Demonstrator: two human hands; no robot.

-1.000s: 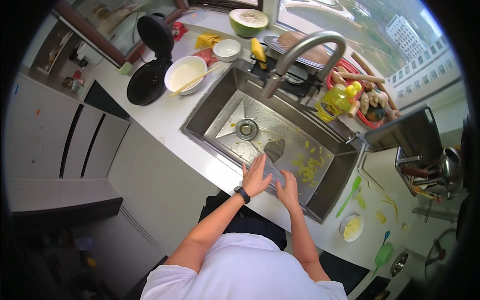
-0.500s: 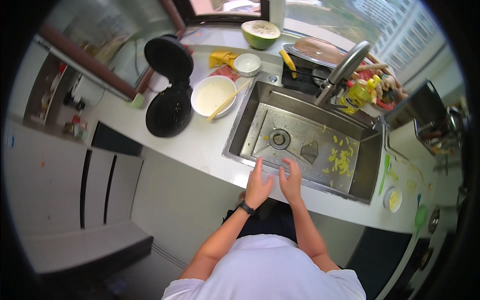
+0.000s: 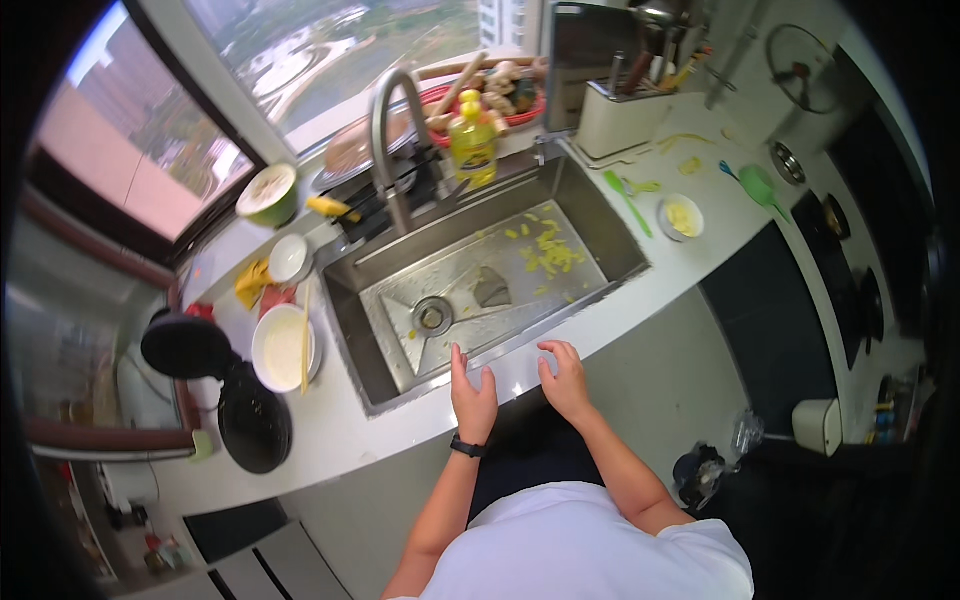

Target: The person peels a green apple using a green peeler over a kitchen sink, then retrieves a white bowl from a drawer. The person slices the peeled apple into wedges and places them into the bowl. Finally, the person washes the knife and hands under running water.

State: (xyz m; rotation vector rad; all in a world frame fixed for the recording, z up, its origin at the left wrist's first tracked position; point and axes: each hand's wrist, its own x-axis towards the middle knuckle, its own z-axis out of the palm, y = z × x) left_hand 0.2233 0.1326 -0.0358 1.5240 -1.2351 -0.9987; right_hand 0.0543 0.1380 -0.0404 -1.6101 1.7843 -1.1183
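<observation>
My left hand [image 3: 474, 397] hovers over the counter's front edge, fingers raised and thumb apart, holding nothing. To its right, my right hand [image 3: 566, 382] is also empty, its fingers loosely bent and spread from the thumb. The two hands are apart, palms roughly facing each other. Just beyond them lies the steel sink [image 3: 600, 210]. Pale yellow-green peelings [image 3: 552, 248] are scattered on the right of its floor. A round drain [image 3: 433, 316] and a greyish triangular piece [image 3: 491, 288] lie nearer the left hand.
Left of the sink stand a bowl of pale batter [image 3: 278, 347] with chopsticks [image 3: 306, 335] across it and an opened black round griddle [image 3: 255, 425]. Behind rises the faucet [image 3: 380, 150], beside a yellow bottle [image 3: 473, 150]. A small bowl [image 3: 681, 217] and green utensil [image 3: 628, 203] lie right.
The view has swung to the right, bringing more of the right-hand counter into sight. My hands have moved farther apart and stay empty.
</observation>
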